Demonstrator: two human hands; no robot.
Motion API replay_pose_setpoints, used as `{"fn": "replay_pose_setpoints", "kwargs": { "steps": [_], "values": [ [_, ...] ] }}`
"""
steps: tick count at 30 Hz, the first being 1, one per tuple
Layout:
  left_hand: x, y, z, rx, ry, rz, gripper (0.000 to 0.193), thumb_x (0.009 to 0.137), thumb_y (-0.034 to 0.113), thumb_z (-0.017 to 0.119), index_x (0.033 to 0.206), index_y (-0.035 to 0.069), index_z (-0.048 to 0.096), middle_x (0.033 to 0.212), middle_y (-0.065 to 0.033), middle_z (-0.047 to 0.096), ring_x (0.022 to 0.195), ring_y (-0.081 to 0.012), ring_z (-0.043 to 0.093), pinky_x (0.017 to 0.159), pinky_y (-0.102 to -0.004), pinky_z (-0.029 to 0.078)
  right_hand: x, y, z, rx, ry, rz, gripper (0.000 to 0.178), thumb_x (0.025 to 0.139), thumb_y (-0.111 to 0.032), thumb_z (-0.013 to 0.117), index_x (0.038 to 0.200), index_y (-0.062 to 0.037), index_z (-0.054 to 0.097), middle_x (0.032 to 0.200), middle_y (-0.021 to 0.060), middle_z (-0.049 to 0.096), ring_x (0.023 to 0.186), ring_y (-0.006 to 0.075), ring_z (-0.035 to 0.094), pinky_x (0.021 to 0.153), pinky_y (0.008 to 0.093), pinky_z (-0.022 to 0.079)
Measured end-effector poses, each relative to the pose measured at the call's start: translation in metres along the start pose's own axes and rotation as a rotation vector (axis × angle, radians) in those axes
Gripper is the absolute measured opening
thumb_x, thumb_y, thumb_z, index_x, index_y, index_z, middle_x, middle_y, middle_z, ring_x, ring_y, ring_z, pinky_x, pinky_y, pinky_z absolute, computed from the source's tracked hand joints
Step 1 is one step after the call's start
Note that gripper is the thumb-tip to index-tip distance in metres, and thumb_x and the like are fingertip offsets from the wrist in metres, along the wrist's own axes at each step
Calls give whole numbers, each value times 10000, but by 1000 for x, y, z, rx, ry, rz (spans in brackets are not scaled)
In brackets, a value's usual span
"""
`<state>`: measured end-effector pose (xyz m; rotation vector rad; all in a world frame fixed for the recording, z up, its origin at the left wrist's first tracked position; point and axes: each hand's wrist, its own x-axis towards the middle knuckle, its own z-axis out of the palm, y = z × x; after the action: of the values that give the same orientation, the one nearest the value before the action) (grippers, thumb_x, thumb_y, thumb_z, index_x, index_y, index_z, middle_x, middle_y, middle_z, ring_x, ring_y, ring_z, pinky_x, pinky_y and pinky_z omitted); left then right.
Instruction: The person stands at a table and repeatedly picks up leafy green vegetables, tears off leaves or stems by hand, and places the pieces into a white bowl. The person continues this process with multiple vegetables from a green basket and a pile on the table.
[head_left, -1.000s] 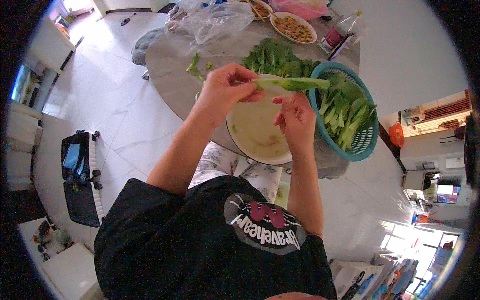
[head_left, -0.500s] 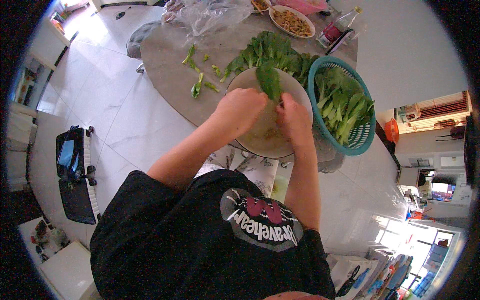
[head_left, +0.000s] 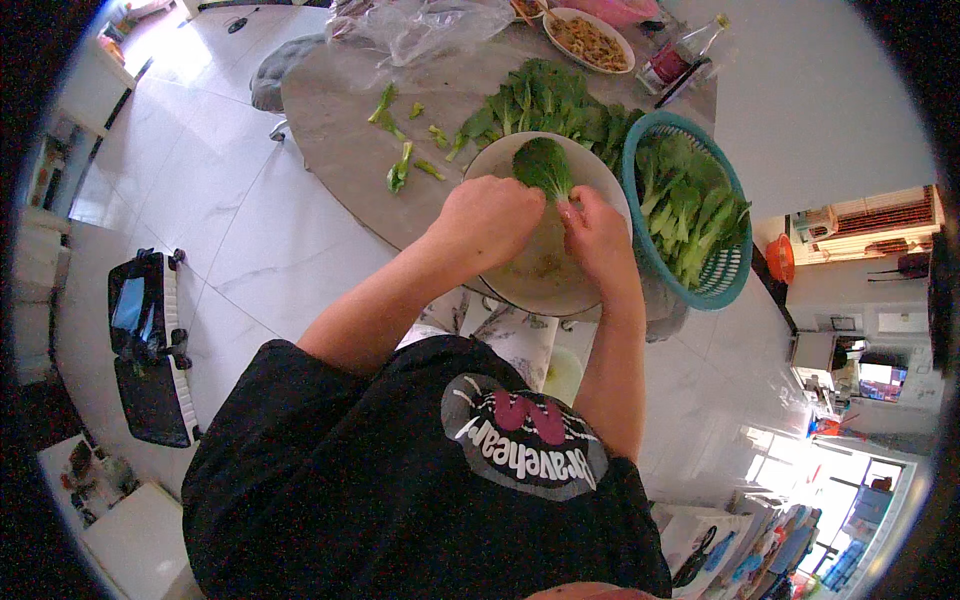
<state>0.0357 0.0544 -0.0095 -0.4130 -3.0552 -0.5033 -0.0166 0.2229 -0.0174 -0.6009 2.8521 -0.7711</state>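
Above a wide pale bowl of cloudy water, my two hands meet at one leafy green. My right hand pinches it by the stem end, its leaf pointing away from me. Closed beside the leaf's left edge is my left hand; its fingertips are hidden, so what they grip does not show well. A teal plastic basket of leafy greens stands right of the bowl. Behind the bowl lies a pile of more leafy greens.
Green trimmings lie on the grey table at left. Farther back are a clear plastic bag, a plate of food and a glass bottle. An open black suitcase lies on the floor at left.
The leaf has turned from hanging edge-on and dark to showing its broad veined face. My right hand has shifted slightly right, with its thumb now along the stem.
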Motion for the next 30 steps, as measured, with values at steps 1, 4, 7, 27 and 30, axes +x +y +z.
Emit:
{"fn": "replay_pose_setpoints", "kwargs": {
  "steps": [1, 4, 7, 27, 30],
  "values": [
    [1, 1, 3, -55, 83, -52, 181, 787, 151, 551, 907, 44, 636, 892, -158, 652, 827, -340, 646, 696, -451, 535, -4, 2, 2, 54, 35, -11, 255, 907, -261, 474, 932, -52, 618, 871, 210, 645, 860, 392, 620, 732, 497, 475],
    [0, -3, 11, -77, 279, 52, 245, 789, 170, 564, 1001, 61, 618, 964, -126, 635, 921, -328, 617, 776, -429, 520, -9, -1, -2, 26, 47, -64, 242, 895, -240, 488, 930, -58, 645, 894, 212, 648, 862, 393, 620, 739, 493, 480],
    [4, -8, 18, 83, 98, 158, 304, 795, 171, 561, 1085, 84, 592, 1031, -89, 625, 1028, -305, 576, 863, -405, 488, -5, -3, -1, -187, -62, -24, 209, 869, -186, 500, 895, -63, 667, 903, 198, 657, 860, 386, 628, 744, 487, 492],
    [4, -3, 3, 16, 139, 37, 242, 771, 111, 537, 1000, 61, 596, 979, -149, 640, 1035, -323, 574, 897, -443, 443, -20, 3, -13, 556, 359, 30, 93, 867, -146, 624, 919, -71, 641, 697, 53, 653, 573, 127, 614, 522, 290, 482],
    [4, -4, 8, 7, 164, 39, 230, 773, 120, 539, 986, 57, 599, 921, -162, 646, 946, -340, 609, 833, -453, 473, -24, 1, -19, 661, 360, 87, 87, 872, -150, 621, 894, -70, 645, 680, 37, 644, 569, 103, 600, 509, 277, 471]
  ]
}}
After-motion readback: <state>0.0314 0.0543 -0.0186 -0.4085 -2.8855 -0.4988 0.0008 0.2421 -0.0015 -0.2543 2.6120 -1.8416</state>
